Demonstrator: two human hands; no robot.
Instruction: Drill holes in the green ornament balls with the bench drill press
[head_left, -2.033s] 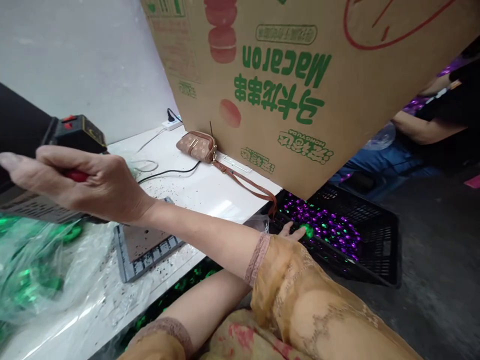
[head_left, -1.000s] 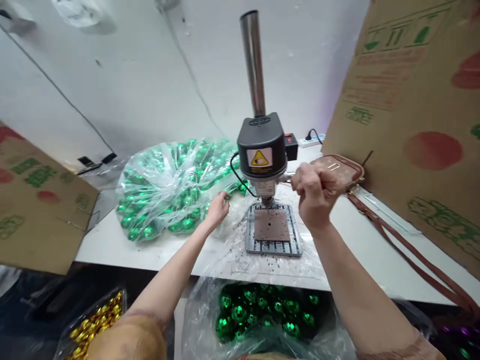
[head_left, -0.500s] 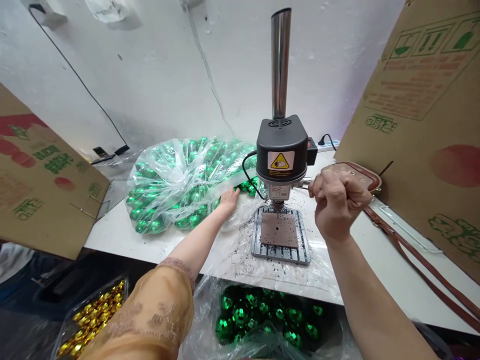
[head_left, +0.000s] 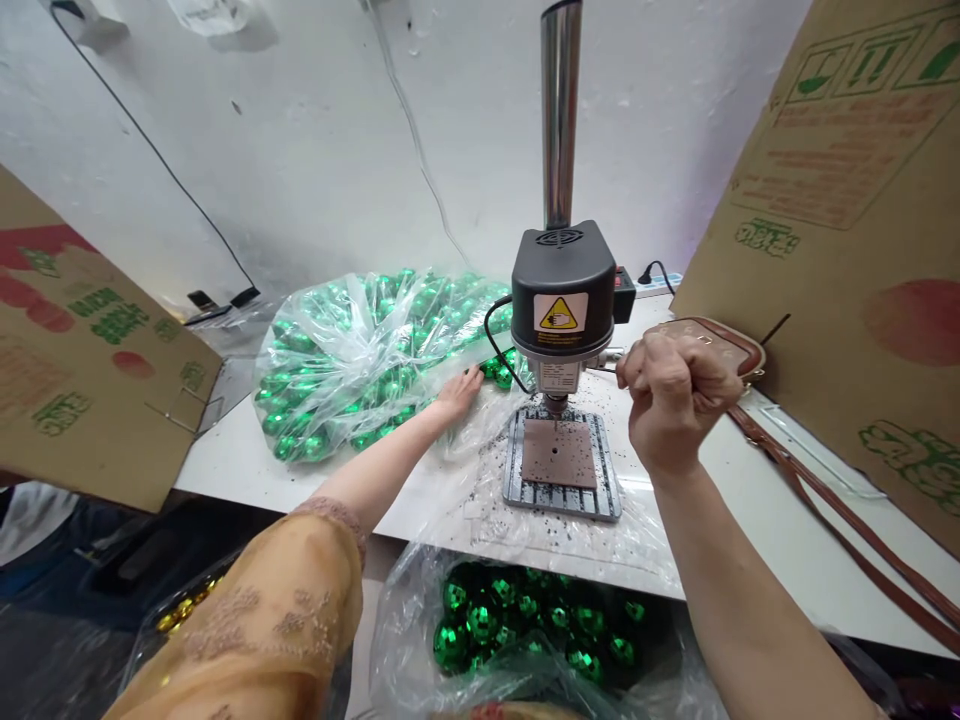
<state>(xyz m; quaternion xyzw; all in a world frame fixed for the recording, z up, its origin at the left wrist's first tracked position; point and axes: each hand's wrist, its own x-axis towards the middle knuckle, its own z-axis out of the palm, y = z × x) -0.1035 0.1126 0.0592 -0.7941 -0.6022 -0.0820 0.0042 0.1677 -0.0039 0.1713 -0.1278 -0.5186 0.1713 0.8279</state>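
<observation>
My right hand is closed in a fist around the feed lever at the side of a small black drill press. My left hand reaches to the mouth of a clear plastic bag full of shiny green faceted balls. Its fingers are stretched out beside some bare green balls, and nothing shows in them. Under the drill bit, a brown board with a small hole lies on the slotted metal base, sprinkled with dark shavings.
Below the table edge, an open plastic bag holds more green balls. Gold balls show at lower left. Cardboard boxes stand on the left and right. A bag with a brown strap lies behind my right hand.
My left hand has shifted slightly right along the bag's mouth, and its fingers show more. My right hand stays on the lever. The view has moved slightly.
</observation>
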